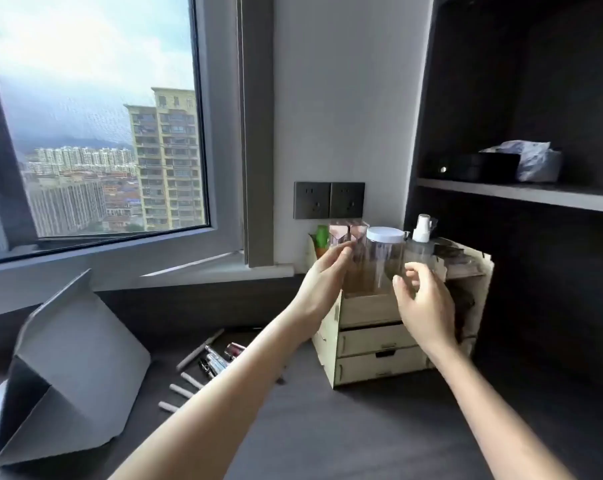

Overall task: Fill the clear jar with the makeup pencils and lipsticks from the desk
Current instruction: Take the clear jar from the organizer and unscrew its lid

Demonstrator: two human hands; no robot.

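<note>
A clear jar [383, 261] with a white lid stands upright in the top of a wooden drawer organizer [376, 341]. My left hand [322, 282] is just left of the jar, fingers apart, fingertips at a clear pink-capped box beside it. My right hand [423, 303] hovers at the jar's right side, fingers curled and apart, holding nothing. Several makeup pencils [196, 349] and lipsticks [223, 356] lie scattered on the dark desk, partly hidden under my left forearm.
A grey folded tablet stand [61, 372] sits at the left. A white spray bottle [423, 228] and a green item [320, 239] stand in the organizer. Dark shelving [521, 194] rises on the right, wall sockets [329, 200] behind, a window to the left.
</note>
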